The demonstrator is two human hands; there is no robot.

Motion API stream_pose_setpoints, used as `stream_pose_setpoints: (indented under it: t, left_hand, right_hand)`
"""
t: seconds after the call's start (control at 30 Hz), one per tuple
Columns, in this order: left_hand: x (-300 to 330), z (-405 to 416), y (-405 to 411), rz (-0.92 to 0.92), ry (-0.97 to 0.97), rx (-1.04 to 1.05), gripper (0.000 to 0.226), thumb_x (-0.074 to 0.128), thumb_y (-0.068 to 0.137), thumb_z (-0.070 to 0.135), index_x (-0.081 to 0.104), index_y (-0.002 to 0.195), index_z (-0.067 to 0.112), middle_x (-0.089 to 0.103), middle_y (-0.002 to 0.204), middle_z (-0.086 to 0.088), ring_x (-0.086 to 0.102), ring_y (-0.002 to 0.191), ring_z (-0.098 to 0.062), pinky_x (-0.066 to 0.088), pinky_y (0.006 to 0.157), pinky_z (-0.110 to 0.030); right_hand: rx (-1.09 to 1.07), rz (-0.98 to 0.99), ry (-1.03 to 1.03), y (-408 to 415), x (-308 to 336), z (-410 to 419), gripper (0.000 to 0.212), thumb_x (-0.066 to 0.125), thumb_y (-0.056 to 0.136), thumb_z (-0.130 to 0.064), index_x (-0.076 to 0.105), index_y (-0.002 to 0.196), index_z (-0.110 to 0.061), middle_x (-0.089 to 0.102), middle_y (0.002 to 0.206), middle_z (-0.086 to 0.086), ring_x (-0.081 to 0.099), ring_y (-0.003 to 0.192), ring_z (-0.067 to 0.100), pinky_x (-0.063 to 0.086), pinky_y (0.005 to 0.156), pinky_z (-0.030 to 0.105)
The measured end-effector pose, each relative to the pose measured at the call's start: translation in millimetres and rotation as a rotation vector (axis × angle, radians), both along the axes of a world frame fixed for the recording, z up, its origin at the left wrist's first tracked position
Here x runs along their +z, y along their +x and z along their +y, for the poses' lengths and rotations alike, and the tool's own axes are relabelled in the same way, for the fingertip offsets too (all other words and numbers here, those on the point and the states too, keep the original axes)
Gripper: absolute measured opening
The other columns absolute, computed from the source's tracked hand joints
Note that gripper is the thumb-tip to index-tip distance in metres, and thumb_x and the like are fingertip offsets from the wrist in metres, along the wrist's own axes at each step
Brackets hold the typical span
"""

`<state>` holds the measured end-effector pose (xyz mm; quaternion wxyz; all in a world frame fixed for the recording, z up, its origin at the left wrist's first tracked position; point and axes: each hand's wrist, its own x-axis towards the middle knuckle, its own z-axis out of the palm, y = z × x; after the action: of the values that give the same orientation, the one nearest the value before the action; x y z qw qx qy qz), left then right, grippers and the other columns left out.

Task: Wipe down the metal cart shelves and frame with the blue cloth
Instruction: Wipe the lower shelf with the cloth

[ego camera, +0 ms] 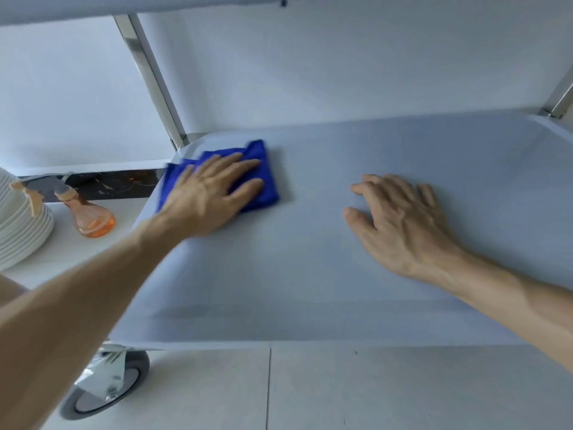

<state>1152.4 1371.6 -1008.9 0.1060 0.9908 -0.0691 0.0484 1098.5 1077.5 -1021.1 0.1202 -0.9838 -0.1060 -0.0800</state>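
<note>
The folded blue cloth (263, 175) lies on the metal cart's lower shelf (310, 290), near its far left corner. My left hand (210, 193) presses flat on the cloth with straight fingers and covers most of it. My right hand (400, 221) rests palm down on the bare shelf to the right, fingers spread and slightly bent, holding nothing. A shiny frame post (148, 76) rises from the far left corner, and another post (558, 100) stands at the far right. The underside of the shelf above (124, 7) runs along the top of the view.
An orange spray bottle (90, 215) with a grey trigger stands on a white surface to the left of the cart, beside a stack of white plates (21, 231). A grey caster wheel (105, 386) sits under the cart's near left corner on the pale tiled floor (372, 392).
</note>
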Motion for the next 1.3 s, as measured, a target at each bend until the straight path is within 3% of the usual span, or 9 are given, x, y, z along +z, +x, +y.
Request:
stream_pose_setpoints:
  t: [0.13,0.27,0.43,0.57,0.67,0.73,0.9,0.97,1.3]
  left_hand:
    - [-2.4,24.7,38.3,0.029,0.018,0.339,0.067,0.023,0.087,0.075,0.027,0.148,0.047,0.020,0.163,0.011,0.012,0.151,-0.017,0.008,0.120,-0.055]
    - [-1.8,2.0,72.4,0.074,-0.025,0.515,0.073,0.019,0.086,0.072,0.021,0.151,0.041,0.016,0.164,0.005,0.004,0.152,-0.025,0.002,0.118,-0.060]
    - [4.6,-52.0,91.3,0.147,0.000,0.229,0.066,0.020,0.091,0.073,0.017,0.152,0.049,0.005,0.165,0.017,-0.002,0.153,-0.019,-0.005,0.120,-0.054]
    - [-1.6,-90.8,69.5,0.094,0.030,-0.111,0.059,0.022,0.093,0.072,0.016,0.150,0.055,0.008,0.163,0.024,0.002,0.152,-0.012,-0.002,0.122,-0.049]
    - [-6.0,-72.2,40.0,0.023,-0.012,-0.311,0.067,0.018,0.085,0.080,0.023,0.147,0.057,0.015,0.160,0.029,0.008,0.151,-0.004,0.004,0.124,-0.044]
    - [-0.9,-39.5,36.8,-0.006,-0.045,-0.279,0.077,0.017,0.079,0.084,0.030,0.147,0.052,0.022,0.159,0.026,0.014,0.150,-0.004,0.009,0.124,-0.043]
    - [-0.8,28.0,54.1,-0.009,0.057,0.225,0.084,0.018,0.082,0.083,0.026,0.152,0.038,0.024,0.162,0.002,0.019,0.149,-0.022,0.012,0.121,-0.050]
    - [-3.9,20.4,57.7,0.031,0.048,0.317,0.084,0.018,0.082,0.081,0.023,0.153,0.036,0.021,0.163,0.002,0.014,0.150,-0.022,0.007,0.121,-0.052]
    - [2.7,-33.4,-29.6,0.138,0.055,0.024,0.072,0.021,0.090,0.077,0.010,0.155,0.046,0.002,0.166,0.011,-0.003,0.152,-0.012,-0.006,0.123,-0.047]
  right_hand:
    - [-0.013,-0.039,0.002,-1.2,-1.9,2.8,0.060,0.022,0.092,-0.055,0.046,0.138,-0.025,0.039,0.154,-0.005,0.029,0.145,0.024,0.019,0.114,0.054]
    - [-0.019,-0.054,-0.006,-1.8,-1.6,5.5,0.066,0.017,0.087,-0.057,0.048,0.136,-0.025,0.042,0.152,-0.004,0.032,0.144,0.024,0.021,0.114,0.056]
    - [-0.025,-0.028,-0.018,-1.1,-0.6,4.9,0.060,0.025,0.090,-0.054,0.046,0.138,-0.026,0.039,0.154,-0.004,0.029,0.145,0.023,0.020,0.115,0.055]
    - [-0.020,-0.028,-0.007,-0.4,-1.1,2.5,0.057,0.022,0.093,-0.053,0.045,0.139,-0.026,0.038,0.155,-0.005,0.028,0.145,0.023,0.021,0.115,0.055]
    - [-0.016,-0.028,0.001,-0.3,-1.4,1.3,0.060,0.021,0.091,-0.056,0.044,0.138,-0.027,0.037,0.154,-0.007,0.027,0.145,0.021,0.020,0.116,0.055]
    - [-0.009,-0.039,0.004,-0.8,-0.8,1.8,0.064,0.019,0.088,-0.059,0.045,0.137,-0.027,0.039,0.154,-0.006,0.029,0.145,0.022,0.021,0.116,0.055]
    - [-0.007,-0.029,-0.006,0.4,-3.4,4.1,0.059,0.023,0.091,-0.055,0.044,0.137,-0.027,0.037,0.155,-0.006,0.027,0.146,0.023,0.019,0.116,0.056]
    - [-0.008,-0.023,-0.013,1.5,-5.2,3.5,0.055,0.022,0.094,-0.054,0.041,0.138,-0.028,0.035,0.155,-0.006,0.026,0.146,0.023,0.018,0.116,0.057]
    - [-0.009,-0.009,0.004,4.9,-5.9,-0.5,0.048,0.029,0.096,-0.051,0.041,0.137,-0.029,0.037,0.152,-0.008,0.026,0.145,0.022,0.018,0.116,0.057]
